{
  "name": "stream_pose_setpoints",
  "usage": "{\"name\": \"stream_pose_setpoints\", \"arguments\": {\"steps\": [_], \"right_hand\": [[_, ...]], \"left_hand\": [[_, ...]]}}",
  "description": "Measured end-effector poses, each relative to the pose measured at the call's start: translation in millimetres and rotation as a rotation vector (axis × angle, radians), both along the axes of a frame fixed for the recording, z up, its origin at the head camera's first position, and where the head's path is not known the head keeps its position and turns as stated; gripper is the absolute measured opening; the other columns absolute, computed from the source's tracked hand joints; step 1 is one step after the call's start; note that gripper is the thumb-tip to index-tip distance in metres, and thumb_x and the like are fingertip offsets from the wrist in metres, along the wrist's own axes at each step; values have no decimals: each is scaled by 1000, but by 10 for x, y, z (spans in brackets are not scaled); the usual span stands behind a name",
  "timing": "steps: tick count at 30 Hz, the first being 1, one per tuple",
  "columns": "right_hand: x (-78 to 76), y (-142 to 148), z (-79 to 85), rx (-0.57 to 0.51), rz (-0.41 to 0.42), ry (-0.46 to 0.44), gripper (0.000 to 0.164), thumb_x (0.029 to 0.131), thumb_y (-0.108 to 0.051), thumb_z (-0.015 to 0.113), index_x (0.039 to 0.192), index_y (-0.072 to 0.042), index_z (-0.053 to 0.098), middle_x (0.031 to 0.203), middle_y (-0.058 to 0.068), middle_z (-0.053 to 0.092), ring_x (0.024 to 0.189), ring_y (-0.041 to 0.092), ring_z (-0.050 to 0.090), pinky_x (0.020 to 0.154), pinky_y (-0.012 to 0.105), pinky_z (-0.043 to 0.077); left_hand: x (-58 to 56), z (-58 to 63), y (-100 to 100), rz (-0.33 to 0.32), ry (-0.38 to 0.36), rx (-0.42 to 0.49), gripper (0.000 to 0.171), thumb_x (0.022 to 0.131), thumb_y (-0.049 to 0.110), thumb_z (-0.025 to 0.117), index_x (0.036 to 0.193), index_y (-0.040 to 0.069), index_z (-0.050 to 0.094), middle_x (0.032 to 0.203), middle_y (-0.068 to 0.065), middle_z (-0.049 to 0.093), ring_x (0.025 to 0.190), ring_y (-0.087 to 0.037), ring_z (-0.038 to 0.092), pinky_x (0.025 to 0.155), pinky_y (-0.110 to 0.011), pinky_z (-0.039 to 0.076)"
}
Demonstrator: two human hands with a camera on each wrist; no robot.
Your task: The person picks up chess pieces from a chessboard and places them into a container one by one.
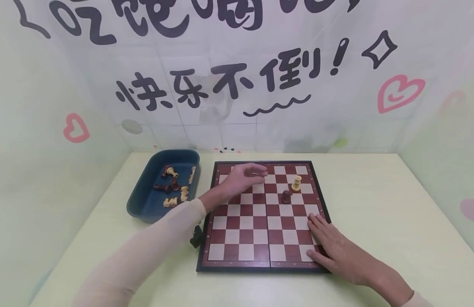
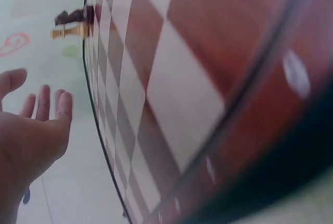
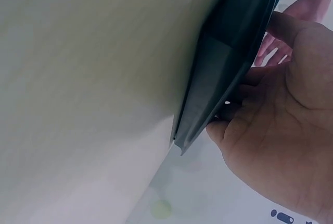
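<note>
A red-and-white chessboard (image 1: 244,221) with a dark rim lies flat on the table. Above its far left part hovers my left hand (image 1: 242,179), with loosely bent fingers and nothing between them; the left wrist view shows this hand (image 2: 36,135) empty as well. A cream rook (image 1: 296,183) stands upright on the board's far right side. Just nearer is a dark chess piece (image 1: 286,196), its kind hard to make out. My right hand (image 1: 338,253) rests on the board's near right edge with its fingers extended over the squares.
Left of the board, a blue tray (image 1: 138,200) contains several cream and dark chess pieces (image 1: 175,185). A small black object (image 1: 197,236) shows beside the board's left edge, under the left forearm. Behind the table hangs a sheet (image 1: 229,136) printed with writing.
</note>
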State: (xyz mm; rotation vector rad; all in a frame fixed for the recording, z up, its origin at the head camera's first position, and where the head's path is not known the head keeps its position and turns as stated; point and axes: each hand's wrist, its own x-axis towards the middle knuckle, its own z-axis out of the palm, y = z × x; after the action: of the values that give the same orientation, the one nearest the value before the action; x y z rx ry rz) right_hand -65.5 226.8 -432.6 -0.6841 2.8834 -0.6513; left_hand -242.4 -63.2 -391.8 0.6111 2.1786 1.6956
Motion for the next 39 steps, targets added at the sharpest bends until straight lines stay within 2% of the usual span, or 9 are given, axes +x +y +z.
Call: {"name": "stream_pose_setpoints", "arguments": {"steps": [3, 6, 13, 19, 27, 33, 39], "right_hand": [[2, 2, -12, -1, 5, 17, 76, 105, -50, 50, 156, 4, 32, 166, 16, 19, 152, 37, 14, 108, 9, -6], [0, 0, -12, -2, 3, 13, 77, 105, -51, 50, 156, 4, 32, 166, 15, 19, 152, 37, 14, 109, 9, -6], [-1, 3, -1, 12, -7, 8, 78, 105, -53, 48, 157, 2, 31, 167, 14, 18, 152, 35, 13, 108, 8, -6], [-10, -2, -4, 10, 0, 9, 77, 105, -52, 48, 156, 3, 32, 167, 14, 18, 152, 35, 13, 110, 11, -4], [0, -7, -16, 11, -4, 3, 78, 105, -53, 49, 156, 3, 32, 167, 14, 19, 152, 35, 14, 109, 9, -6], [11, -15, -24, 9, -6, -7, 78, 105, -54, 48, 156, 3, 32, 167, 14, 19, 152, 35, 14, 108, 9, -6], [12, -24, -20, 3, -9, 1, 78, 105, -53, 49, 156, 3, 32, 167, 14, 20, 152, 35, 14, 108, 9, -6]], "left_hand": [[26, -18, 101, -20, -21, 28, 41, 96, 10, 71, 134, -1, 62, 124, -9, 69, 115, -21, 64, 99, -39, 50], [49, -29, 179, -30, -41, 15, 41, 95, 10, 73, 133, 1, 63, 124, -10, 68, 113, -19, 64, 98, -39, 51], [100, -74, 306, -64, -88, 16, 43, 95, 7, 72, 136, 0, 60, 125, -11, 67, 112, -18, 64, 95, -32, 52], [129, -122, 367, -109, -85, -35, 42, 95, 13, 73, 136, 6, 61, 124, -5, 67, 115, -17, 62, 95, -31, 51], [169, -176, 487, -126, -80, -79, 36, 92, 12, 78, 127, 7, 68, 117, -1, 71, 110, -15, 64, 89, -29, 54], [206, -243, 540, -129, -25, -146, 30, 96, 12, 73, 126, 8, 70, 120, -1, 70, 112, -13, 63, 91, -28, 52], [216, -288, 560, -63, 42, -206, 21, 97, 14, 73, 117, 12, 75, 123, 3, 68, 110, -11, 60, 91, -27, 51]]}}
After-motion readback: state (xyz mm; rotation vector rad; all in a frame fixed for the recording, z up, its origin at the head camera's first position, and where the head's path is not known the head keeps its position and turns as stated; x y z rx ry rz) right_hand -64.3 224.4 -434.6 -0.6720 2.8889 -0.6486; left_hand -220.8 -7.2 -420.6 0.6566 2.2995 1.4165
